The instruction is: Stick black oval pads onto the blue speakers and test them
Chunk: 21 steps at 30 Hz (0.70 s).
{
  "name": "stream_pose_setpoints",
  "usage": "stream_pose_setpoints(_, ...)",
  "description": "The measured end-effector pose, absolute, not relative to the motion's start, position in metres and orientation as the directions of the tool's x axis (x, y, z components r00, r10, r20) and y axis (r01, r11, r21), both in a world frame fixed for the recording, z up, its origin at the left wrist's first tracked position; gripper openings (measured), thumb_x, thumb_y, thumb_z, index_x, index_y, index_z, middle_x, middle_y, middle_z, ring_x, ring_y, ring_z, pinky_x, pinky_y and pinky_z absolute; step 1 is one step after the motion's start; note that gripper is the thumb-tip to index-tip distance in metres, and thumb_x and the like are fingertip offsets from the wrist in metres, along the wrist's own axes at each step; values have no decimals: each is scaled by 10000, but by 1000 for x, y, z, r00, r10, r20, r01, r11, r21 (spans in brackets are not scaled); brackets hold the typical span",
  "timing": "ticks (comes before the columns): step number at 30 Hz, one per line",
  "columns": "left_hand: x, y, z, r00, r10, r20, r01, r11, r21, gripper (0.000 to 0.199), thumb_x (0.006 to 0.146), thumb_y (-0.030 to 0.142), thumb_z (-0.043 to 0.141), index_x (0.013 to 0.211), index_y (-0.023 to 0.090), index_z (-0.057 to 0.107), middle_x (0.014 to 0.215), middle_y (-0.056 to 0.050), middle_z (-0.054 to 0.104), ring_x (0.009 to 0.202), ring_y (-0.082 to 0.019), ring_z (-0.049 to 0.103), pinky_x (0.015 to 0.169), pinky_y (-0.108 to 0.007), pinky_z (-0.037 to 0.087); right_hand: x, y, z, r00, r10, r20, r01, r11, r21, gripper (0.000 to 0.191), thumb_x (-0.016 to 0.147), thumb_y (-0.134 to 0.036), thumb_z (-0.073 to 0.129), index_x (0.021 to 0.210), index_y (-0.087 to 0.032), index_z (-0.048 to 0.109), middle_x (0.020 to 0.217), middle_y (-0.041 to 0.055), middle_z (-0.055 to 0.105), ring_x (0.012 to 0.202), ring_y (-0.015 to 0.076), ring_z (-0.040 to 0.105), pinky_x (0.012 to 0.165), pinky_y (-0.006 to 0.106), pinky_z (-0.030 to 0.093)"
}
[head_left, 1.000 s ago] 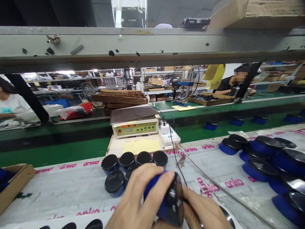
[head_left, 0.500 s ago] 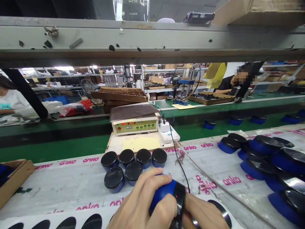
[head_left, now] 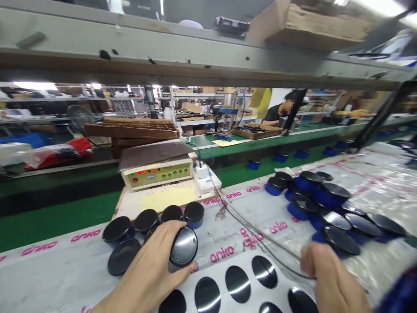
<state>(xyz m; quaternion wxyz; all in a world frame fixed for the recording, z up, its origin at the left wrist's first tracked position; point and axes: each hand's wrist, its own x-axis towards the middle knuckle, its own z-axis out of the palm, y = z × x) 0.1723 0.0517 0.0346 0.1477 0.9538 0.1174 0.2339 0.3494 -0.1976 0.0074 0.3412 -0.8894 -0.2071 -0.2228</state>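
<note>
Over the sheet, left hand clamps a black-capped canister, right hand grip unclear.

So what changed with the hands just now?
Both hands held the round blue case with a shiny black lid together. Now the left hand alone holds it. The right hand let go and moved right, towards glossy black discs. The cream electronic control box stayed put.

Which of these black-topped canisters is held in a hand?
The canister gripped in the left hand, its shiny black top tilted up; the ones beside it stand untouched.
</note>
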Motion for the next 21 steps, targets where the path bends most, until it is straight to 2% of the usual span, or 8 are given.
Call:
stream_pose_setpoints(2,180,58,15,890,219,400,123,-960,252,523,772,276,626,1243,240,402,1204,-82,551,1170,-292,501,938,-450,472,378,-207,7,848,30,529,326,-816,-477,460,903,-523,220,819,-183,519,822,158,615,838,333,611,682,422,493)
stream_pose_setpoints(5,187,62,-7,850,252,462,195,-966,168,468,789,254,582,1235,187,456,1200,-114,552,1182,-333,456,960,-523,413,415,-217,-4,823,-170,542,120,-881,-457,595,819,-588,327,960,-36,498,1097,366,481,1066,527,448,807,623,375)
stream_pose_setpoints(8,186,56,-5,814,267,516,203,-963,178,433,816,243,532,1244,203,477,1283,-122,497,1227,-347,406,970,-552,375,434,-227,-14,863,-172,475,104,-860,-500,515,761,-577,413,882,-87,518,1019,321,542,994,500,509,771,602,408)
stream_pose_setpoints(12,184,27,30,812,289,506,32,-889,456,295,869,243,490,1157,288,533,1278,-76,476,1200,-277,445,961,-441,424,415,-217,-1,928,-12,371,266,-677,-686,409,690,-617,552,755,-217,494,916,120,656,836,318,634,720,437,509)
stream_pose_setpoints(15,189,3,57,878,308,366,-94,-639,763,319,887,325,499,1206,338,492,1338,-57,391,1121,-231,510,931,-387,459,370,-185,25,883,352,311,380,-148,-913,362,698,-507,665,906,-237,544,1129,90,645,1032,283,615,837,381,514)
stream_pose_setpoints(17,193,-6,67,922,297,249,-115,-403,908,564,782,429,649,1281,326,408,1373,-78,338,1125,-249,509,940,-414,452,337,-162,42,775,567,278,299,57,-952,393,703,-421,708,1022,-249,555,1168,88,634,1099,271,587,875,362,507)
stream_pose_setpoints(19,194,-7,74,947,292,132,-81,-181,980,825,613,447,804,1294,293,364,1324,-100,407,1129,-273,511,978,-452,408,313,-146,54,706,666,240,274,56,-960,474,680,-423,736,1083,-247,558,1104,86,656,1053,268,609,839,345,523)
stream_pose_setpoints(21,191,-3,78,963,267,46,-61,49,997,815,581,432,836,1246,266,395,1237,-97,506,1107,-276,542,990,-457,386,302,-138,58,685,678,267,348,18,-937,458,714,-527,670,1051,-232,575,1007,83,670,925,254,645,750,328,544)
